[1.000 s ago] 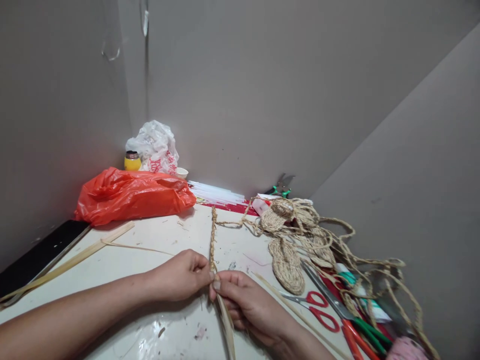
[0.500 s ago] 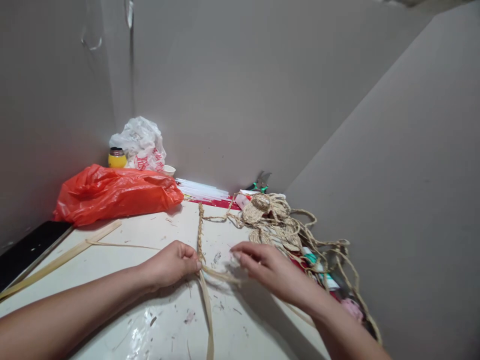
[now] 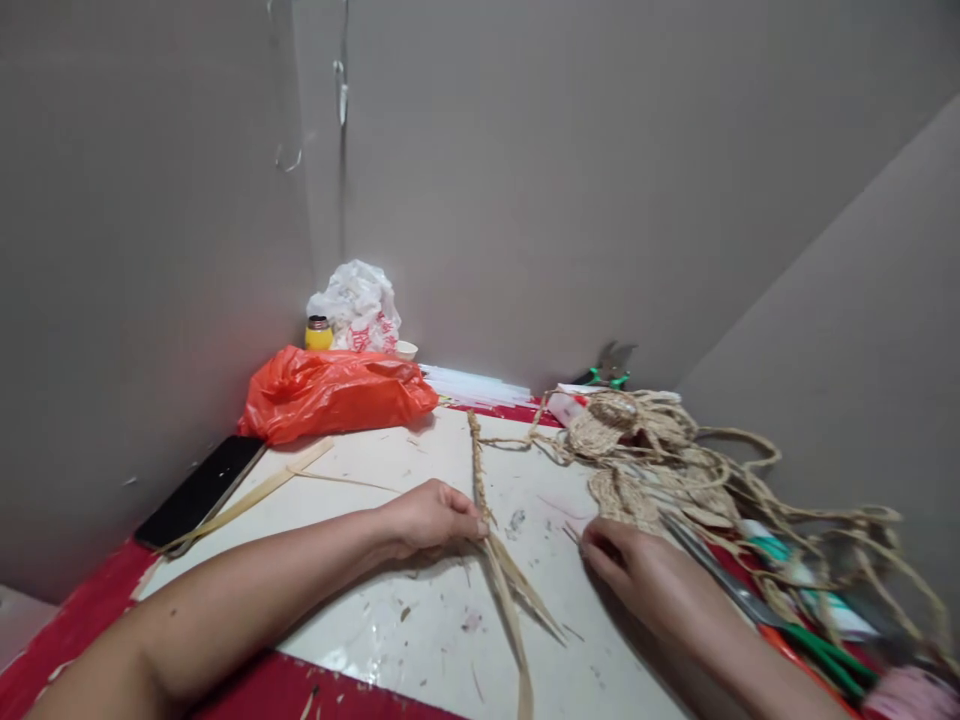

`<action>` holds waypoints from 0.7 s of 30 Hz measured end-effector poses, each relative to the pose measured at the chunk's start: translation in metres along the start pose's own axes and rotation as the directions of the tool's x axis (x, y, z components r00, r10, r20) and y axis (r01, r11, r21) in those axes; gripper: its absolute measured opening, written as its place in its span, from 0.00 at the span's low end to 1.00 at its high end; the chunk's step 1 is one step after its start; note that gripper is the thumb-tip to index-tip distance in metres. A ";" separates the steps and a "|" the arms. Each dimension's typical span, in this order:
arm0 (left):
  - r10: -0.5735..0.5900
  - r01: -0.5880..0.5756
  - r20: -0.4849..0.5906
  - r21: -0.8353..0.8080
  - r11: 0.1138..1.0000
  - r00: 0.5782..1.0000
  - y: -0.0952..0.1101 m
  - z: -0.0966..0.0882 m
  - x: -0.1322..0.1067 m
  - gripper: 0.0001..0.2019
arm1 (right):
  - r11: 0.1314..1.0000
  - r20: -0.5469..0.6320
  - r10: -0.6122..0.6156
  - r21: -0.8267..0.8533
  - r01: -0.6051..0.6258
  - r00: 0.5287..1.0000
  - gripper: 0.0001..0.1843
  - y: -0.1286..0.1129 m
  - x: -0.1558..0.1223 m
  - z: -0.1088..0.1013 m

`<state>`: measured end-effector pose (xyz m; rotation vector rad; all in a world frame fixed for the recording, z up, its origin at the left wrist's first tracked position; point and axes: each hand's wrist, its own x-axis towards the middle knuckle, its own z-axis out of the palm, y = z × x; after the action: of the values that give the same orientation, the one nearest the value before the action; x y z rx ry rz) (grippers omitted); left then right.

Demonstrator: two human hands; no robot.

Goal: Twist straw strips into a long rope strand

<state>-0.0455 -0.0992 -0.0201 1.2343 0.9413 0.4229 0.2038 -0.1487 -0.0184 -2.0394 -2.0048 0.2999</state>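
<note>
A braid of straw-coloured fibre [image 3: 478, 465] lies lengthwise on the white board [image 3: 360, 610]. My left hand [image 3: 442, 522] pinches its lower end between thumb and finger. From that pinch, loose flat strands [image 3: 510, 610] fan out toward me over the board. My right hand [image 3: 622, 560] rests to the right of the strands, apart from them, its fingers closed. A thin brownish sliver shows at its fingertips; whether it is held is unclear. Just beyond the right hand lies a pair of scissors [image 3: 817, 645] with green and orange handles, partly covered by the forearm.
A heap of coiled braided cord [image 3: 667, 440] fills the right side. At the back are an orange plastic bag [image 3: 337, 395], a yellow jar [image 3: 319, 335], white sticks [image 3: 476, 385] and green-handled pruners [image 3: 609, 372]. A phone [image 3: 202, 490] lies left, beside a flat strip [image 3: 255, 505]. Grey walls stand behind.
The view has turned, shifting everything rightward and showing the scissors and red table edge. My right hand has closed and moved away from the strands. My left hand keeps its pinch.
</note>
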 end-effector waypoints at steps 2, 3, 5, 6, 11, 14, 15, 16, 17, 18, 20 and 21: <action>-0.018 0.018 0.002 -0.009 1.000 1.000 -0.001 0.000 0.000 0.10 | 0.961 0.111 -0.071 0.275 0.038 0.991 0.11 -0.010 -0.002 -0.006; -0.019 0.019 0.002 -0.008 1.000 1.000 -0.001 0.000 0.000 0.10 | 0.905 0.179 -0.104 0.425 0.018 0.978 0.11 -0.018 -0.004 -0.009; -0.012 0.013 0.007 -0.003 1.000 1.000 -0.001 0.000 -0.001 0.10 | 0.757 0.295 -0.118 0.645 -0.106 0.948 0.12 -0.035 -0.008 -0.012; -0.008 0.008 0.008 -0.002 1.000 1.000 0.000 0.000 -0.001 0.11 | 0.683 0.344 -0.122 0.709 -0.173 0.931 0.13 -0.044 -0.010 -0.011; -0.024 0.024 -0.013 0.000 1.000 1.000 0.002 0.003 -0.003 0.12 | 0.491 0.403 -0.142 0.822 -0.289 0.904 0.16 -0.065 -0.010 0.007; -0.005 0.005 0.002 -0.015 1.000 1.000 0.005 0.004 -0.005 0.12 | 0.446 0.386 -0.111 0.843 -0.302 0.916 0.17 -0.062 -0.009 0.017; 0.006 -0.006 0.008 -0.024 1.000 1.000 0.005 0.004 -0.006 0.13 | 0.431 0.389 -0.095 0.846 -0.314 0.916 0.17 -0.061 -0.009 0.019; 0.015 -0.015 0.011 -0.034 0.999 1.000 0.005 0.005 -0.006 0.14 | 0.414 0.400 -0.084 0.847 -0.333 0.913 0.19 -0.060 -0.009 0.020; 0.020 -0.020 0.008 -0.042 0.999 1.000 0.005 0.005 -0.007 0.14 | 0.395 0.417 -0.082 0.848 -0.355 0.905 0.21 -0.059 -0.009 0.021; 0.019 -0.019 0.002 -0.046 0.999 1.000 0.005 0.005 -0.007 0.14 | 0.373 0.437 -0.088 0.848 -0.377 0.895 0.22 -0.060 -0.009 0.022; 0.013 -0.013 -0.012 -0.042 0.999 1.000 0.005 0.005 -0.008 0.14 | 0.330 0.465 -0.104 0.850 -0.410 0.879 0.23 -0.061 -0.008 0.023; 0.014 -0.015 -0.015 -0.039 0.999 1.000 0.006 0.005 -0.008 0.14 | 0.313 0.468 -0.105 0.853 -0.417 0.878 0.22 -0.062 -0.008 0.023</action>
<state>-0.0448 -0.1061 -0.0118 1.2044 0.9333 0.4606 0.1373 -0.1546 -0.0203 -1.3423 -1.1378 1.6942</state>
